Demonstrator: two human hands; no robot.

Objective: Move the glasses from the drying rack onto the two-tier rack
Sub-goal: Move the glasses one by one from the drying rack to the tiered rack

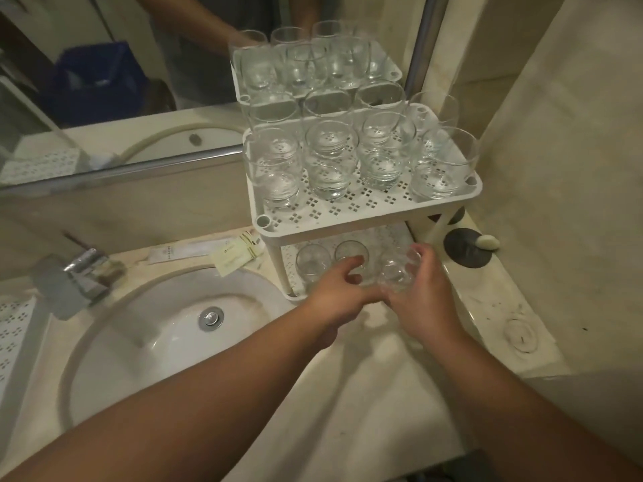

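Both of my forearms reach out over the pale counter [365, 394] toward the bottom of the two-tier rack [368, 217]. My left hand [335, 290] has its fingers curled round a glass [362, 273] at the front edge of the lower tier; whether that glass stands on the tier or hangs just above it I cannot tell. My right hand [422, 293] grips a second glass [396, 269] just beside it, thumb on the near side and fingers wrapped over the far rim, the glass tilted a little. Behind my fingers two more glasses [313, 264] stand on the lower tier. To my left lies the white sink [114, 335] with its chrome tap [74, 276], and a few paper sachets [236, 255] lie between the sink and the rack. Higher up, the perforated upper tier carries rows of clear upper-tier glasses [332, 158], close together. Beyond them the mirror [121, 81] repeats the rack and glasses.
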